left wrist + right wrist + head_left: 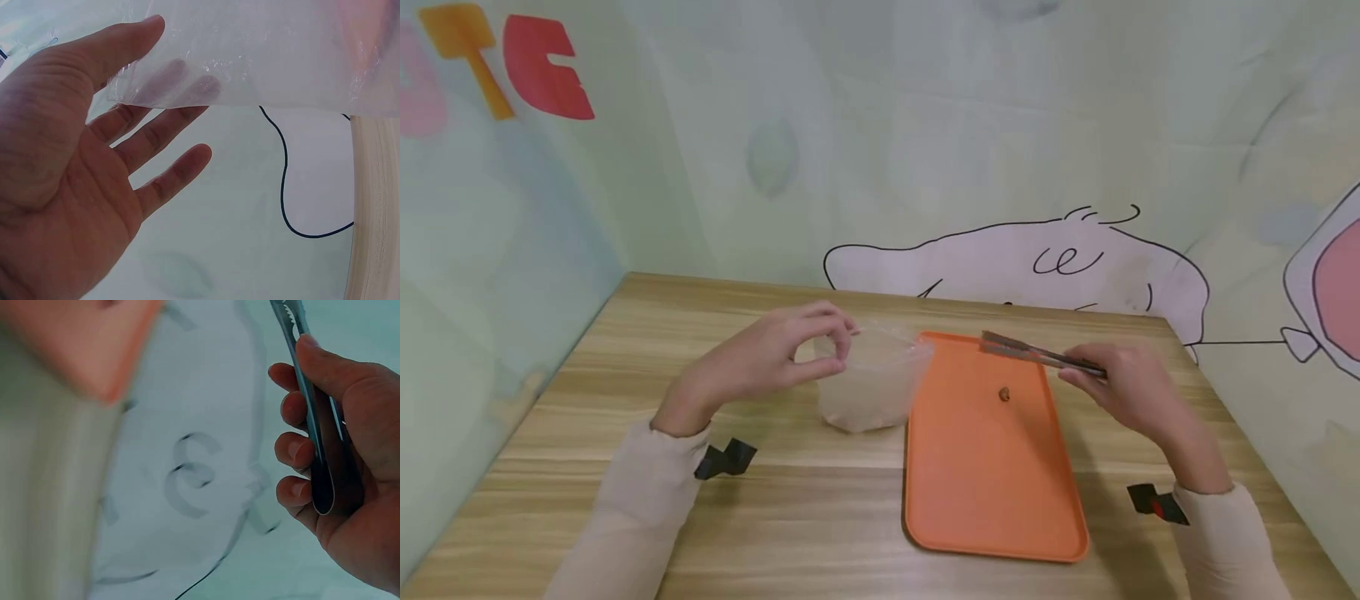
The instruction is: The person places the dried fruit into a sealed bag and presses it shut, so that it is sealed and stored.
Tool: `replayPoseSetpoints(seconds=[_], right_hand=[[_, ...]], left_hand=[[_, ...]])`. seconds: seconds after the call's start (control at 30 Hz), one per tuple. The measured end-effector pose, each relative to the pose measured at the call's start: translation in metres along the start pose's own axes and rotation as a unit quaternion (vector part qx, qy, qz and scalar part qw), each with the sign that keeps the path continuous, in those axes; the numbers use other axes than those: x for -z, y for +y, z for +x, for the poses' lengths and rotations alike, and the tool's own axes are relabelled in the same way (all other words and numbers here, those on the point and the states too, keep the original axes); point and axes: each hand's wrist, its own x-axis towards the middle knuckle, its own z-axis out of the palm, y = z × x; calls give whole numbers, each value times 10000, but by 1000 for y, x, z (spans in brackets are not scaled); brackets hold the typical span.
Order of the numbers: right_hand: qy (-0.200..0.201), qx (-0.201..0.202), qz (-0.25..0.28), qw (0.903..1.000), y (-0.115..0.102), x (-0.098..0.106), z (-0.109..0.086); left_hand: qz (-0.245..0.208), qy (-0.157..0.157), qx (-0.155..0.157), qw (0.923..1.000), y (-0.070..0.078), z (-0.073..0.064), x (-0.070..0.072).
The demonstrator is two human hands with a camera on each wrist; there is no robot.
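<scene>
Cloudy plastic forms a bag (pixel 872 383) standing on the wood-grained table (pixel 790 533), its right side overlapping the far left corner of an orange tray (pixel 992 492) in the head view. Slippery film seems the likeliest source of trouble: the left hand (pixel 775 346) is at the bag's upper edge with thumb and fingertips apart, 2 fingertips showing through the film, and whether it bears any weight cannot be told. If that edge slid off the fingers, the mouth could sag and narrow; a sideways knock might tip so light a bag. Metal tongs (pixel 1052 359) are gripped in the right hand (pixel 1138 383), thumb on 1 side and fingers curled round the other, their tips over the tray's far part; nothing can be made out between them. Too light a squeeze could let the small brown piece (pixel 1003 394) slip, while an off-centre squeeze could send it skidding, since it is tiny beside the tips and the tray's rim looks low. As for containers, the tray bears just that 1 piece, lying in its far half toward the right edge, nearer the person than the tips and apart from them. Through the bag's milky wall no contents can be told for certain.
</scene>
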Motion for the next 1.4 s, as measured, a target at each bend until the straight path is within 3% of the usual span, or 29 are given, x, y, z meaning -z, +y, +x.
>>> replayPoseSetpoints(seconds=[0.17,0.27,0.37,0.5,0.6,0.7,0.8,0.9,1.0,1.07,1.2,1.3,1.4], right_hand=[[-1060,-817,-102,9909,28,-26,-38],[-1166,-821,-160,9897,29,-34,-44],[-754,-464,-325,9955,25,-34,-39],[267,103,-216,9994,7,-15,-20],[908,588,91,9941,-17,7,3],[1170,1133,388,9859,-42,21,27],[1051,1346,641,9832,-59,22,42],[844,1062,797,9876,-56,14,42],[522,643,682,9942,-33,-4,29],[88,334,618,9975,-14,-20,14],[-805,-17,562,9952,14,-55,-20],[-991,-7,502,9938,21,-71,-35],[-971,247,293,9945,17,-74,-34]], left_hand=[[25,-14,-6,10000,-2,0,0],[65,-5,-10,10000,-3,0,-1],[72,12,-52,10000,-3,1,-2],[59,31,-166,9998,-3,4,-5],[90,52,-202,9997,-1,6,-6],[107,72,-174,9998,1,6,-6],[109,86,-142,9998,2,5,-5],[124,99,-145,9998,2,4,-5],[149,136,-144,9997,2,3,-5],[191,206,-138,9995,2,4,-5],[185,408,-92,9990,2,5,-5],[127,614,-51,9980,1,6,-7],[135,889,-67,9959,1,6,-10]])
